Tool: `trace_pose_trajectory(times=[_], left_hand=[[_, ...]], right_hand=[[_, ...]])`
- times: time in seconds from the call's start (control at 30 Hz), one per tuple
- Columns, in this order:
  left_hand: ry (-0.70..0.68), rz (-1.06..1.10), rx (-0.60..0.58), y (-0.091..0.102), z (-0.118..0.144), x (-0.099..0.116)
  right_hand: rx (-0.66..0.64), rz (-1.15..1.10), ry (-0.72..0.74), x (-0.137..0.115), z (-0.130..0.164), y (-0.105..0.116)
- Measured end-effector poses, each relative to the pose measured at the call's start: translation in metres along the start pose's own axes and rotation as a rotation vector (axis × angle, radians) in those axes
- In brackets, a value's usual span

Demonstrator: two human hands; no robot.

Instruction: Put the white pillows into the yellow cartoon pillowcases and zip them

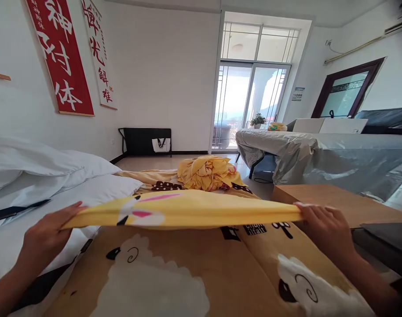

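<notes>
A yellow cloth [201,211] with a white, pink and black print is stretched level across the view, a little above the bed. At its left end my left hand [51,231] is closed on a corner. The opposite end is gripped by my right hand [326,224], so the edge between them hangs fairly taut. Below lies a tan bed cover [227,273] printed with white sheep. Beyond the cloth sits a crumpled heap of yellow fabric [206,171]. Whether the held cloth is one layer or several I cannot tell.
White pillows [98,187] and bedding lie along the left. To the right stand a wooden board [336,200] and a table under plastic sheeting [359,158]. A black folded frame [143,141] with a white bag leans against the back wall, left of the glass door [253,97].
</notes>
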State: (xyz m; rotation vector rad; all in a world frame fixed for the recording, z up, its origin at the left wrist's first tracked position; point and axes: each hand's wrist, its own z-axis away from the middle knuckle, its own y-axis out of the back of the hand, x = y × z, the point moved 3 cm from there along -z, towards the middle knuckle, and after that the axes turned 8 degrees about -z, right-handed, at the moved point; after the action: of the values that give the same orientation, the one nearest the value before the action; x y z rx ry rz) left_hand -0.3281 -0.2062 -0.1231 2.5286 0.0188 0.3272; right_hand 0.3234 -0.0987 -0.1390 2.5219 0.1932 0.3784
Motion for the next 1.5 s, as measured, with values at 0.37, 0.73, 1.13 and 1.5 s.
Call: trace_pose_trajectory(times=[0.37, 0.73, 1.13, 1.5], left_hand=[[0.336, 0.121, 0.236, 0.053, -0.191, 0.053], [0.153, -0.170, -0.326, -0.047, -0.150, 0.057], [-0.202, -0.162, -0.397, -0.157, -0.116, 0.156], [-0.347, -0.029, -0.752, -0.261, 0.010, 0.241]], right_hand=[[-0.014, 0.229, -0.167, 0.024, -0.199, 0.054], [-0.241, 0.159, -0.135, 0.003, -0.171, -0.028], [-0.369, -0.190, -0.154, -0.102, -0.164, -0.124], [-0.733, -0.576, -0.006, -0.263, -0.100, -0.190]])
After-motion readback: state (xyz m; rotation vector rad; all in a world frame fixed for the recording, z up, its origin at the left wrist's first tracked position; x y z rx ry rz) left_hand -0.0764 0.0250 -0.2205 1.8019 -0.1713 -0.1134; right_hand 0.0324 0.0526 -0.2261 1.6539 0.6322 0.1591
